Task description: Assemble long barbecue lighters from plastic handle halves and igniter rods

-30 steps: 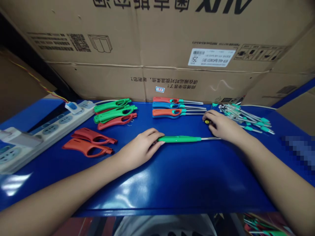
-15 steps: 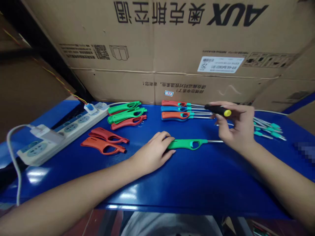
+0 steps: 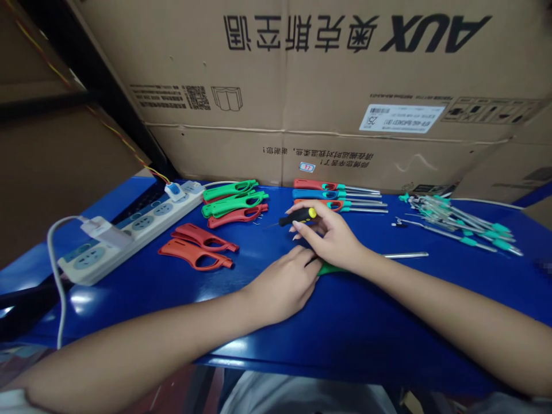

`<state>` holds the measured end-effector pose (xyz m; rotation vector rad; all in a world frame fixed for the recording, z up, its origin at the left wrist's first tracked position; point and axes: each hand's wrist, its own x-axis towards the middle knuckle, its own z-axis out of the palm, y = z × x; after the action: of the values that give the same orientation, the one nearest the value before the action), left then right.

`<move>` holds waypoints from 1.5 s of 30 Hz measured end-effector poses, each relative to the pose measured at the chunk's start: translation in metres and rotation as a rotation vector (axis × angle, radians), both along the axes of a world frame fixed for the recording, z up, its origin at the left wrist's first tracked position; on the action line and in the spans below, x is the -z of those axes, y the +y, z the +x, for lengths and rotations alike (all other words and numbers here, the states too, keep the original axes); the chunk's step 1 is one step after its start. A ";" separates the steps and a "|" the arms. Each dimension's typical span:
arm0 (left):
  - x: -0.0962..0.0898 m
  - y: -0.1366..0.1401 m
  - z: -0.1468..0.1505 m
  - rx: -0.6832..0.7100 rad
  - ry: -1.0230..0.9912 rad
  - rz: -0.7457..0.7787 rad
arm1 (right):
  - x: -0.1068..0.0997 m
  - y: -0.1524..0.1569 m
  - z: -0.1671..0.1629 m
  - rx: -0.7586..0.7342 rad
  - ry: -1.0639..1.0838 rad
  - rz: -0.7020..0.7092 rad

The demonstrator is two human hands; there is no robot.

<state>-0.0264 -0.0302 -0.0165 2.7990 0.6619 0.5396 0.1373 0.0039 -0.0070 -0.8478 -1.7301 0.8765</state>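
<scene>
Left hand (image 3: 284, 284) and right hand (image 3: 334, 233) are showing bare, slim left forearm (image 3: 150, 339) and right forearm (image 3: 452, 305) are tapering uncovered, pale sleeve (image 3: 15, 402) is ending in a dark-edged hem at lower left, light grey garment (image 3: 302, 395) is curving across bottom centre.

Screwdriver (image 3: 296, 217) in right fingers (image 3: 309, 233), left fingers (image 3: 309, 257) on green lighter (image 3: 331, 269), blue table (image 3: 366, 328)

Black-and-yellow screwdriver (image 3: 297, 217) near green lighter (image 3: 330, 269)

We've a glossy, smooth counter (image 3: 371, 333), matt cardboard box (image 3: 245, 69) w/ smooth paper label (image 3: 402, 118), plastic lighter (image 3: 330, 268) w/ shiny metal tube (image 3: 405, 255), plastic-handled screwdriver (image 3: 297, 217), semi-matt plastic shells (image 3: 176, 249) & smooth plastic pwr strip (image 3: 147, 221).
</scene>
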 end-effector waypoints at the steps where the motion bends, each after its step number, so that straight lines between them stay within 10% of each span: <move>1: 0.000 0.000 0.000 0.005 -0.001 0.005 | 0.003 0.002 -0.001 -0.008 0.008 -0.011; 19: 0.005 0.015 0.004 -0.028 -0.254 -0.369 | 0.005 0.014 0.005 0.181 0.400 -0.169; 28: 0.013 0.022 0.014 -0.284 -0.819 -1.056 | -0.028 0.018 0.035 0.333 0.561 -0.139; 45: -0.008 0.021 0.010 -0.417 -0.857 -0.957 | -0.039 0.013 0.046 0.303 0.487 -0.128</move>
<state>-0.0166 -0.0096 -0.0090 1.3642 0.9378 1.0408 0.1835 0.0170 0.0319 -0.8667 -1.1013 0.9026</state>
